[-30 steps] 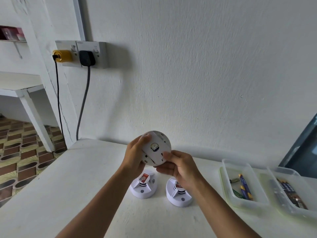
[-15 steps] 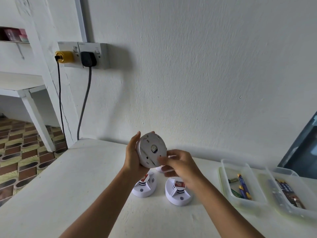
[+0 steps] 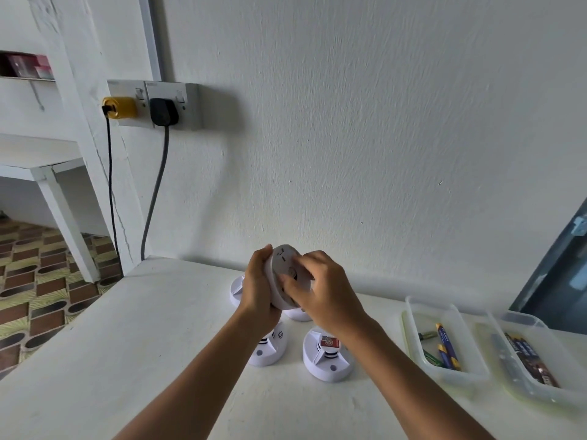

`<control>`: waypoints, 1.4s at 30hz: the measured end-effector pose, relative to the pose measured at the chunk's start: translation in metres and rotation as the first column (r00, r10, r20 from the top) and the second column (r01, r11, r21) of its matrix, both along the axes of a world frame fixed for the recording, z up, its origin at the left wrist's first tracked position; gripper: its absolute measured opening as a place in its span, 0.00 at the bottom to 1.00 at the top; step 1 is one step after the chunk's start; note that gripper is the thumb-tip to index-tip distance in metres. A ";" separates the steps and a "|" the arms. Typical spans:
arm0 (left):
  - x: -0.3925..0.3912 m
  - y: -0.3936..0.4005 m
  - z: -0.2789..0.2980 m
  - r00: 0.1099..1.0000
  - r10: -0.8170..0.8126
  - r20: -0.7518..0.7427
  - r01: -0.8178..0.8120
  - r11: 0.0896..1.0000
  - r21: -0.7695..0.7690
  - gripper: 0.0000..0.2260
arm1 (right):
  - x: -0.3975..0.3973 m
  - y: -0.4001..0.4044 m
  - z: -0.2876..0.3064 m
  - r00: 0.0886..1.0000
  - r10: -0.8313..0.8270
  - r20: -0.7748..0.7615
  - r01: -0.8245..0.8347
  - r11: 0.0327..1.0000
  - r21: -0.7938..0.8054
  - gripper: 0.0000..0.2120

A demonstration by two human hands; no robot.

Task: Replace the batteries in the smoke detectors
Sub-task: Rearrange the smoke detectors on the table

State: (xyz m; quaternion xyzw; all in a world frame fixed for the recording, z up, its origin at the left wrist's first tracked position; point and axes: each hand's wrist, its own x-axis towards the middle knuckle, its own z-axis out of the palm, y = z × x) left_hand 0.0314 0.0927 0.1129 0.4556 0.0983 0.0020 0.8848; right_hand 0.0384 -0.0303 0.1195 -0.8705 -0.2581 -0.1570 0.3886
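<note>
I hold a round white smoke detector (image 3: 283,260) up above the white table (image 3: 127,328), tilted on edge with its flat face toward my right. My left hand (image 3: 259,289) grips its rim from the left and behind. My right hand (image 3: 320,290) lies over the face, fingers curled on it. Below on the table sit two more open detectors, one (image 3: 270,347) partly under my left wrist and one (image 3: 327,360) showing a red battery. Parts of other detectors (image 3: 236,289) peek out behind my hands.
Two clear plastic trays stand at the right: the nearer tray (image 3: 413,315) holds blue and green batteries, the farther tray (image 3: 521,319) holds dark ones. A wall socket (image 3: 178,96) with yellow and black plugs is up left, cables hanging down. The table's left edge drops to a tiled floor.
The detector has turned further on edge, its face swinging toward my right. My right hand has moved from its lower rim up over the face. The camera view has dipped slightly.
</note>
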 end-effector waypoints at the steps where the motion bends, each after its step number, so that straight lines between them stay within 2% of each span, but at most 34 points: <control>1: -0.001 -0.001 0.001 1.000 -0.001 0.012 0.001 1.000 0.023 0.20 | 0.000 0.000 0.002 1.000 0.002 0.008 -0.002 1.000 -0.014 0.22; 4: -0.003 -0.006 0.001 0.998 0.002 0.064 -0.006 0.999 0.053 0.21 | -0.003 0.001 0.007 0.999 -0.032 0.011 0.032 0.999 0.017 0.25; 9: -0.005 -0.009 -0.001 0.993 0.001 0.119 -0.012 0.995 0.095 0.20 | -0.009 -0.001 0.010 0.995 -0.058 -0.084 0.065 0.994 0.084 0.19; 11: -0.007 -0.008 0.001 0.993 -0.021 0.114 0.008 0.994 0.110 0.19 | -0.007 -0.003 0.010 0.988 -0.028 -0.154 0.049 0.990 0.133 0.14; 13: -0.006 -0.006 0.005 0.994 -0.024 0.106 0.006 0.986 0.167 0.18 | -0.007 -0.006 0.011 0.952 0.067 -0.298 -0.001 0.976 0.217 0.07; 14: -0.005 -0.004 0.007 0.994 -0.038 0.107 0.013 0.975 0.223 0.18 | -0.006 -0.008 0.012 0.902 0.140 -0.409 -0.010 0.953 0.304 0.12; 15: -0.006 -0.004 0.012 0.992 -0.075 0.100 0.042 0.953 0.299 0.18 | -0.005 -0.011 0.013 0.801 0.242 -0.548 0.015 0.907 0.421 0.20; 16: -0.006 -0.004 0.015 0.988 -0.126 0.088 0.083 0.918 0.388 0.19 | -0.006 -0.014 0.013 0.656 0.373 -0.657 0.054 0.844 0.534 0.24; 17: -0.007 -0.005 0.018 0.983 -0.171 0.066 0.121 0.876 0.467 0.21 | -0.007 -0.016 0.013 0.521 0.497 -0.694 0.090 0.777 0.623 0.27; 18: -0.008 -0.006 0.019 0.977 -0.207 0.048 0.151 0.836 0.528 0.23 | -0.007 -0.019 0.012 0.432 0.586 -0.686 0.099 0.725 0.681 0.29; 19: -0.010 -0.005 0.020 0.971 -0.232 0.051 0.163 0.806 0.569 0.24 | -0.007 -0.022 0.010 0.385 0.650 -0.655 0.092 0.679 0.728 0.31; 21: -0.014 -0.001 0.021 0.965 -0.245 0.098 0.138 0.785 0.604 0.24 | -0.010 -0.028 0.003 0.379 0.723 -0.577 0.101 0.588 0.803 0.28; 24: -0.020 0.016 0.010 0.970 -0.180 0.160 0.062 0.829 0.555 0.22 | -0.017 -0.039 -0.012 0.403 0.803 -0.439 0.108 0.434 0.894 0.13; 25: -0.023 0.023 0.004 0.976 -0.163 0.146 0.063 0.850 0.523 0.21 | -0.018 -0.043 -0.022 0.416 0.821 -0.391 0.111 0.381 0.918 0.19; 26: -0.027 0.031 -0.007 0.981 -0.160 0.111 0.085 0.866 0.492 0.18 | -0.020 -0.045 -0.033 0.410 0.830 -0.377 0.106 0.368 0.924 0.27; 28: -0.039 0.039 -0.031 0.980 -0.194 0.033 0.163 0.895 0.416 0.16 | -0.028 -0.042 -0.051 0.418 0.818 -0.395 0.086 0.397 0.914 0.34; 31: -0.061 0.043 -0.069 0.968 -0.252 0.008 0.238 0.925 0.296 0.19 | -0.042 -0.029 -0.075 0.456 0.770 -0.447 0.083 0.463 0.882 0.38; 36: -0.084 0.049 -0.108 0.975 -0.223 -0.012 0.223 0.969 0.110 0.18 | -0.061 -0.010 -0.103 0.466 0.729 -0.501 0.120 0.509 0.852 0.41; 38: -0.088 0.052 -0.115 0.977 -0.214 -0.021 0.215 0.972 0.092 0.18 | -0.066 -0.007 -0.112 0.454 0.715 -0.532 0.144 0.530 0.836 0.40; 40: -0.093 0.053 -0.119 0.973 -0.232 -0.013 0.232 0.969 0.084 0.25 | -0.070 -0.005 -0.120 0.456 0.705 -0.543 0.152 0.539 0.828 0.41; 42: -0.097 0.051 -0.121 0.971 -0.237 -0.008 0.237 0.969 0.075 0.23 | -0.074 -0.003 -0.127 0.458 0.702 -0.545 0.178 0.529 0.830 0.43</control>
